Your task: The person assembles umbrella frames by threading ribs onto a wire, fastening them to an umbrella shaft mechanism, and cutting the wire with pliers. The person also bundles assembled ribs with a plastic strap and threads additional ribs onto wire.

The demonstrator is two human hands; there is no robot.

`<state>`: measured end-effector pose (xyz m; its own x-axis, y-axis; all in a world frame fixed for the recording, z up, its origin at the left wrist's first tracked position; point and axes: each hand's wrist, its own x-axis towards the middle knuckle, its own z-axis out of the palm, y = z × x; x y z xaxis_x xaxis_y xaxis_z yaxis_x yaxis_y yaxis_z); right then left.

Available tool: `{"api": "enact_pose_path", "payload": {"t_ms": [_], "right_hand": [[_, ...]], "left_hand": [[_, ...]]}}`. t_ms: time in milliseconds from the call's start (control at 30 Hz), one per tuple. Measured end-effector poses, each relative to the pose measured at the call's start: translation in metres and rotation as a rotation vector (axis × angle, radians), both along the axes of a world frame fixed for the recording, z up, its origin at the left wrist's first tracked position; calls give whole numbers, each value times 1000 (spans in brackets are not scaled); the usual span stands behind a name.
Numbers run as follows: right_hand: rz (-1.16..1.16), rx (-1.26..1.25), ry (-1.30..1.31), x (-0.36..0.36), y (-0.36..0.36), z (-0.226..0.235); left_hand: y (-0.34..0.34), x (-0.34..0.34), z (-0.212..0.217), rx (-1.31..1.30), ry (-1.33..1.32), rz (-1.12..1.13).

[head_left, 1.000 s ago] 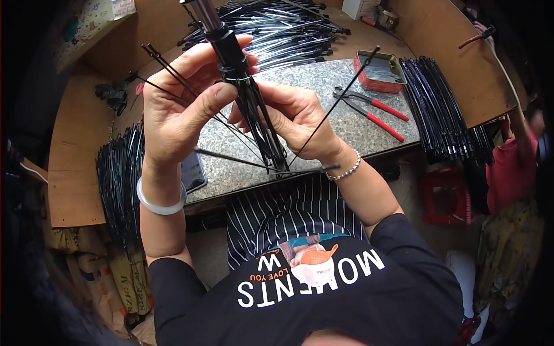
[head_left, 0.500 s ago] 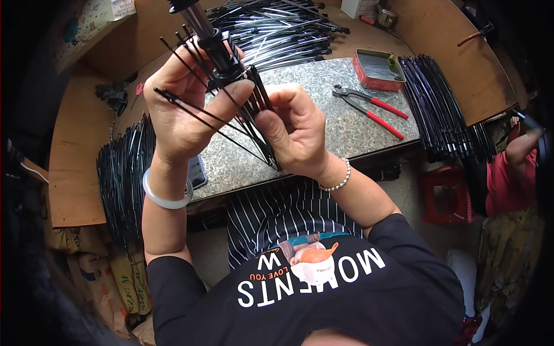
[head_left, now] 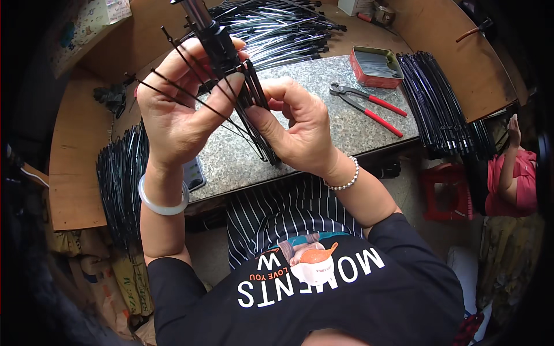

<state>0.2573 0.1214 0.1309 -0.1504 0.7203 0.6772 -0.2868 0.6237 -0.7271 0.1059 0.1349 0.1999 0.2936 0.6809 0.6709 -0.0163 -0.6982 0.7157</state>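
Raised over the table is an umbrella frame (head_left: 218,49) with a silver shaft, a black collar and thin black ribs. My left hand (head_left: 179,118) is wrapped round it at the collar, thumb pressed on the front. A few ribs (head_left: 179,95) splay out past that thumb to the left; the others hang down in a narrow bundle. Lower on that bundle, my right hand (head_left: 300,127) pinches the ribs between thumb and bent fingers. The ribs' lower ends meet just left of the right hand. Part of the collar is hidden behind my left fingers.
Red-handled pincers (head_left: 369,109) lie on the speckled tabletop (head_left: 231,167) by a red tin (head_left: 378,68) of thin rods. Frames are piled at the back (head_left: 283,32), left (head_left: 124,173) and right (head_left: 433,104). A phone (head_left: 195,173) rests near the front edge. Another person (head_left: 511,179) is at far right.
More ribs now fan out to the left of my left thumb. Both hands have shifted slightly, still gripping the umbrella frame. The other person's arm at far right has changed position.
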Motion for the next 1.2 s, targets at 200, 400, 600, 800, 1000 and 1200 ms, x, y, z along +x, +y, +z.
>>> {"api": "enact_pose_path", "payload": {"t_ms": [200,400,600,800,1000,1200], "right_hand": [[-95,-60,119,-5,-4,-1],[-112,-73,126,-8,-4,-1],[-59,-78,90,-3,-1,0],[-26,-50,88,-4,-1,0],[-7,-77,86,-3,1,1],[5,-89,67,-3,1,3]], "left_hand": [[-13,15,2,-16,33,125],[-11,20,-6,2,-30,124],[-11,25,-13,66,-49,150],[-15,26,-14,28,-140,119],[-16,25,-13,-2,-128,146],[-19,27,-14,-51,-141,192]]}}
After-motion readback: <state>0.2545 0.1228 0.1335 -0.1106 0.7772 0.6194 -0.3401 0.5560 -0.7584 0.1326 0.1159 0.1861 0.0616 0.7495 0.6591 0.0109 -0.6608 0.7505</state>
